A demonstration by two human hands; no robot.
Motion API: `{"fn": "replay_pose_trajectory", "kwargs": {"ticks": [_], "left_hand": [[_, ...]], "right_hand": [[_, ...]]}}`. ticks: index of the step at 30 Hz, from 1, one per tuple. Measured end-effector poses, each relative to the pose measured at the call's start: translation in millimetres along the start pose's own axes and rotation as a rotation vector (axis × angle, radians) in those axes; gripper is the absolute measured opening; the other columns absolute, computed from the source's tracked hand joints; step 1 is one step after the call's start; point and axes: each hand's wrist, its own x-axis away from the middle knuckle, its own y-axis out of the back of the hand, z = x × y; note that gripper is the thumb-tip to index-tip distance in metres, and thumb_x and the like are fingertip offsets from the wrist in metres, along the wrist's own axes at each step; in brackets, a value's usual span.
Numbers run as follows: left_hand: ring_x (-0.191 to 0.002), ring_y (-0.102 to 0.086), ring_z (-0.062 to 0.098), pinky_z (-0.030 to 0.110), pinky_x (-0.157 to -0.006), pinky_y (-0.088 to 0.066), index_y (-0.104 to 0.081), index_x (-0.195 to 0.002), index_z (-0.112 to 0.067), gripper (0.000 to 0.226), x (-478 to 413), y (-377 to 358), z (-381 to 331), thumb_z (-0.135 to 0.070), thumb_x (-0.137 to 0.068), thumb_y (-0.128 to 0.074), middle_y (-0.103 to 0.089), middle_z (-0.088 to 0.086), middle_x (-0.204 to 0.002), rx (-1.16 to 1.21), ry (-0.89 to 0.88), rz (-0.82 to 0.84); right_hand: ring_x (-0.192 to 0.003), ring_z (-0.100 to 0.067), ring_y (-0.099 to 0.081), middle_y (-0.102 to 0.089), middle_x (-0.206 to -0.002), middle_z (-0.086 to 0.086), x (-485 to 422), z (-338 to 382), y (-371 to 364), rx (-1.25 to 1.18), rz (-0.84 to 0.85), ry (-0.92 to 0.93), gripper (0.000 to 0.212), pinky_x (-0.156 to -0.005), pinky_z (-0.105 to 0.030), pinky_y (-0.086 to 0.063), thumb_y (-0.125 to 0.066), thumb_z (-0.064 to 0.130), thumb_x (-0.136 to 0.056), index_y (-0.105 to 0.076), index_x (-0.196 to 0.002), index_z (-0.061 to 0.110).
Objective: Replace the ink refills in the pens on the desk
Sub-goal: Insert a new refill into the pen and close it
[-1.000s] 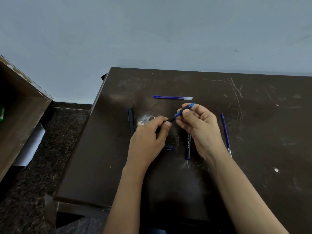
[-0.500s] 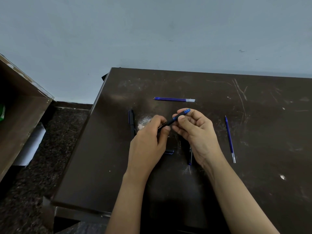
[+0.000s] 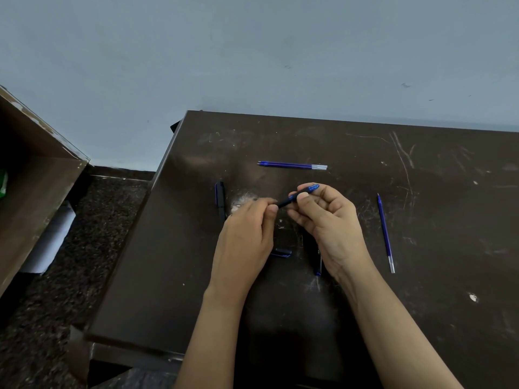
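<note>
Pen (image 3: 288, 201) held over the bench (image 3: 435, 304)
Right hand (image 3: 328, 220) grips its blue end — left hand (image 3: 244, 240) pinches the dark end.

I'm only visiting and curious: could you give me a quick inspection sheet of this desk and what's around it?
Surface: dark desk, scratched and dusty, with a whitish smudge.
Job's things: held pen, black with a blue end, above the desk; blue refills at the far side; single refill at the right; second pen at the left; third pen partly under the right hand; small dark piece beside the left hand.
Clutter: nothing seen.
Hands: right hand grips the held pen near its blue end; left hand pinches its dark tip.
Cables: nothing seen.
Surroundings: pale wall, wooden cabinet at left, speckled floor.
</note>
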Motion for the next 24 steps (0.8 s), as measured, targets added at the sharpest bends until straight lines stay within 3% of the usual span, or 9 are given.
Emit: {"fn": "replay_pose_trajectory", "kwargs": {"ticks": [4,8,11,14,17,20,24], "left_hand": [[-0.086,-0.059,0.008,0.039,-0.079,-0.052,-0.059,-0.108,-0.02,0.016,-1.8,-0.1,1.6,-0.022,-0.092,-0.059,-0.061,-0.012,-0.095,-0.05,-0.025,0.007],[-0.087,-0.063,0.009,0.032,-0.075,-0.053,-0.061,-0.112,-0.02,0.038,0.8,0.6,-1.9,-0.045,-0.097,-0.036,-0.066,-0.008,-0.097,-0.003,0.018,0.054],[-0.072,-0.061,0.007,0.023,-0.061,-0.048,-0.065,-0.103,-0.019,0.032,1.0,-0.3,-0.9,-0.038,-0.099,-0.039,-0.065,-0.009,-0.083,-0.059,0.017,0.037],[-0.08,-0.061,0.005,0.024,-0.068,-0.052,-0.062,-0.106,-0.02,0.016,-0.8,0.1,-0.3,-0.028,-0.093,-0.058,-0.064,-0.011,-0.092,-0.061,0.001,0.0],[-0.095,-0.061,0.002,0.021,-0.078,-0.051,-0.059,-0.117,-0.022,0.029,0.1,1.3,-2.5,-0.038,-0.094,-0.054,-0.065,-0.011,-0.107,-0.012,0.032,0.008],[-0.083,-0.066,0.006,0.022,-0.067,-0.05,-0.064,-0.113,-0.021,0.031,1.4,1.5,-4.9,-0.038,-0.098,-0.043,-0.07,-0.009,-0.094,-0.068,0.028,0.015],[-0.081,-0.063,0.005,0.031,-0.071,-0.056,-0.063,-0.104,-0.022,0.017,-1.3,1.1,-2.2,-0.03,-0.089,-0.063,-0.066,-0.011,-0.091,-0.051,0.01,-0.007]], "right_hand": [[-0.078,-0.014,-0.068,-0.07,-0.083,-0.005,0.2,-0.3,-0.5,-0.01,0.003,0.002,0.012,-0.08,-0.028,-0.058,-0.055,0.002,-0.092,-0.064,-0.099,0.005],[-0.077,-0.014,-0.067,-0.069,-0.084,-0.007,0.5,-0.3,-2.0,-0.017,0.01,0.002,0.013,-0.08,-0.028,-0.058,-0.054,0.001,-0.092,-0.064,-0.101,0.003],[-0.077,-0.014,-0.067,-0.07,-0.084,-0.006,-0.1,-1.5,-1.1,0.001,0.006,0.007,0.014,-0.079,-0.028,-0.057,-0.054,0.001,-0.092,-0.065,-0.099,0.006],[-0.08,-0.015,-0.068,-0.071,-0.085,-0.006,-0.1,-1.0,0.2,-0.006,0.01,0.005,0.014,-0.078,-0.028,-0.056,-0.055,0.001,-0.092,-0.066,-0.099,0.007],[-0.083,-0.017,-0.068,-0.071,-0.086,-0.007,-0.5,-0.3,1.0,-0.008,0.01,0.004,0.014,-0.08,-0.029,-0.056,-0.056,0.003,-0.091,-0.066,-0.101,0.007],[-0.082,-0.016,-0.068,-0.071,-0.085,-0.005,-0.8,-0.5,0.9,-0.007,-0.003,0.002,0.014,-0.08,-0.028,-0.056,-0.057,0.003,-0.091,-0.066,-0.102,0.005],[-0.081,-0.016,-0.068,-0.071,-0.085,-0.005,-0.4,0.1,1.3,-0.006,-0.001,0.007,0.015,-0.077,-0.026,-0.056,-0.056,0.002,-0.092,-0.065,-0.103,0.004]]}}
